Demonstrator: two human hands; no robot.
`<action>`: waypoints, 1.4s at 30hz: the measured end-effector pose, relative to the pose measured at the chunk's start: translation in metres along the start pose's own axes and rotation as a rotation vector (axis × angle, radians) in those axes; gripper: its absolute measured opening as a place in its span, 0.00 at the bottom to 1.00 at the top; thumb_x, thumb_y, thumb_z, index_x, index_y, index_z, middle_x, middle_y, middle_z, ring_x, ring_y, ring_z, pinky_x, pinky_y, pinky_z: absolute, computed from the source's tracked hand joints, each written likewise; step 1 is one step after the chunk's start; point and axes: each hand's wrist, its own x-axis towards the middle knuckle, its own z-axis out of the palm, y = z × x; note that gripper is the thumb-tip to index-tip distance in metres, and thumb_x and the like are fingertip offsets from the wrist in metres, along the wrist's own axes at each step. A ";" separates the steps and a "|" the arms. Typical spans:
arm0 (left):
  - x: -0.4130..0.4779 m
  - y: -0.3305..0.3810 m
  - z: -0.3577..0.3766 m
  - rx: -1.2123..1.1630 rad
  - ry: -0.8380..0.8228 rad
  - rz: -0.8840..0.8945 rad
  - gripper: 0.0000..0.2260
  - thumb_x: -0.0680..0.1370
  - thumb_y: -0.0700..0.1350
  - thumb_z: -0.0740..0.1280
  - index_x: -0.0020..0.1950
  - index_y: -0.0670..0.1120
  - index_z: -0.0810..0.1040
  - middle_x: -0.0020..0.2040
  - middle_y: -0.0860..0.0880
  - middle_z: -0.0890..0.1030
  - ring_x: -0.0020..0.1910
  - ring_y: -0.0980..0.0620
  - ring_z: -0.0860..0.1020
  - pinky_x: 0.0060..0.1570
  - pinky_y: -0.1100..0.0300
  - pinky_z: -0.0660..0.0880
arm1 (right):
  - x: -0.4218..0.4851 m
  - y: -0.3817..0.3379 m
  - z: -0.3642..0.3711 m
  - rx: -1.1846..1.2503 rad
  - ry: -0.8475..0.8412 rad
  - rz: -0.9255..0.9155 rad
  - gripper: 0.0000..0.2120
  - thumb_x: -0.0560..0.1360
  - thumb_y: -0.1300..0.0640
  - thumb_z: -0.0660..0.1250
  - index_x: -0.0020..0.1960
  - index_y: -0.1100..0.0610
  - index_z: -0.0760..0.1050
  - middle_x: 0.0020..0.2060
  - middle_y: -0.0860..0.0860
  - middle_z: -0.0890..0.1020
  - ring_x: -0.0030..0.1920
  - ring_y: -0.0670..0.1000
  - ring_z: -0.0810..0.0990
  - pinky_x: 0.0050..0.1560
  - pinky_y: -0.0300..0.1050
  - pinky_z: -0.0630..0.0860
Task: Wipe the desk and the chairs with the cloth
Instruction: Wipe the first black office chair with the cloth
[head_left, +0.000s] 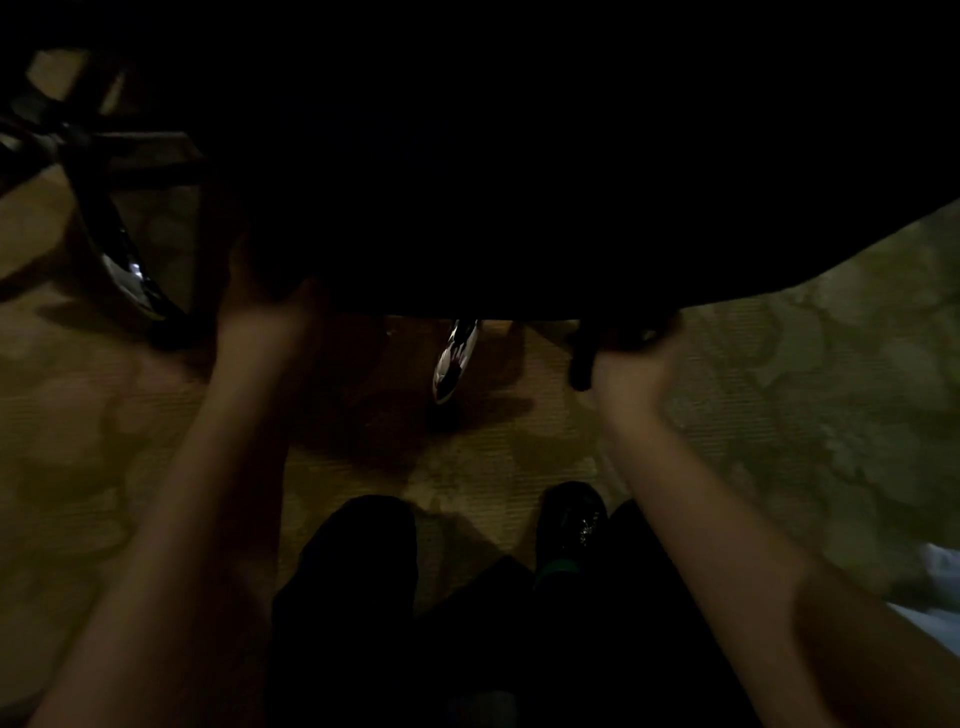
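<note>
Two dark trouser legs (353, 597) fill the near middle, with one glossy black shoe (574, 514) showing above a green sock. One pale patch (935, 577) sits at the near right edge, too blurred to name. The floor is carpet (779, 415), olive and tan, finely ribbed, with a soft blotchy pattern.

Two bare forearms reach away from the body. The left hand (260, 296) curls its fingers over the near left corner of one large black chair (519, 182); the fingertips are lost in the dark. The right hand (631, 358) grips the same near edge further right, fingers tucked under. One short dark piece (581, 371) hangs just beside that hand; I cannot tell what it is.

The chair is a matte, featureless black mass filling the far half of the view. Its long axis runs left to right, and its near edge slants away at the right. One chrome spoke (454, 358), shiny and tapered, points toward the person from beneath it.

Far left, a second base (119, 150) shows dark bars and one more chrome spoke (127, 275).
</note>
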 end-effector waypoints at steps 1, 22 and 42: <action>-0.003 0.005 0.001 0.003 0.002 -0.016 0.26 0.78 0.48 0.67 0.73 0.41 0.64 0.66 0.38 0.74 0.64 0.39 0.75 0.64 0.44 0.71 | -0.009 -0.001 0.012 0.134 -0.103 0.104 0.11 0.81 0.62 0.62 0.62 0.60 0.72 0.44 0.44 0.74 0.48 0.43 0.75 0.45 0.30 0.72; -0.035 0.033 0.014 0.432 -0.165 0.201 0.23 0.70 0.52 0.76 0.61 0.46 0.76 0.52 0.51 0.80 0.51 0.51 0.79 0.53 0.49 0.78 | -0.024 -0.011 0.010 0.209 -0.274 0.138 0.12 0.75 0.67 0.66 0.52 0.54 0.69 0.44 0.47 0.73 0.45 0.42 0.76 0.47 0.36 0.74; -0.042 0.036 0.025 0.502 -0.271 0.234 0.10 0.73 0.42 0.74 0.49 0.47 0.74 0.43 0.53 0.75 0.43 0.56 0.73 0.32 0.77 0.66 | -0.131 -0.068 0.026 0.206 -0.597 0.206 0.21 0.73 0.64 0.71 0.63 0.52 0.71 0.59 0.48 0.75 0.59 0.47 0.75 0.58 0.43 0.77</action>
